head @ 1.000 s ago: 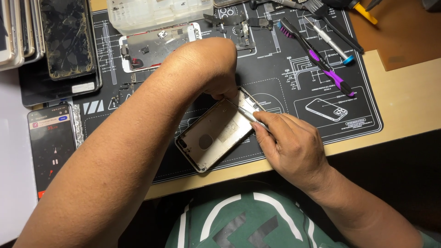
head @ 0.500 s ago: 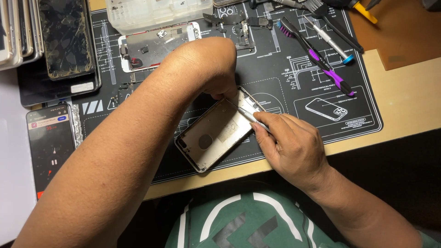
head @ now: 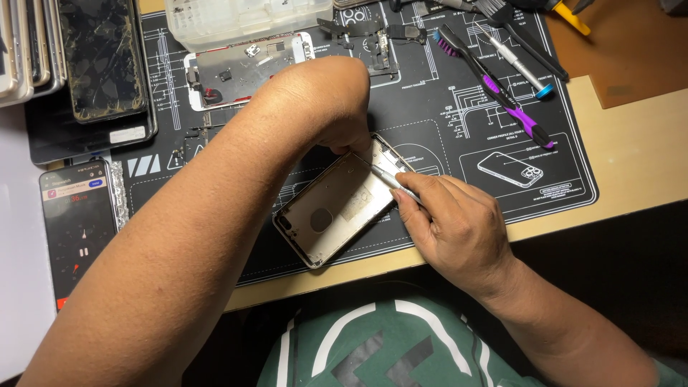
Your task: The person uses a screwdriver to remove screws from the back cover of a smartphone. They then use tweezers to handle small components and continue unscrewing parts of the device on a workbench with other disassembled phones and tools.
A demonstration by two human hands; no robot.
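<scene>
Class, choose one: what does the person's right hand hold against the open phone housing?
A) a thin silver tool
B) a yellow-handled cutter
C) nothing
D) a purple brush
A: the right hand pinches a thin silver tool whose tip rests inside the phone housing.

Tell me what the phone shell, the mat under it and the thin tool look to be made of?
Phone shell: likely metal, matte silvery sheen. Mat: probably rubber or silicone, flat dull black with white printed drawings. Thin tool in the right hand: looks like steel, bright glint.
</scene>
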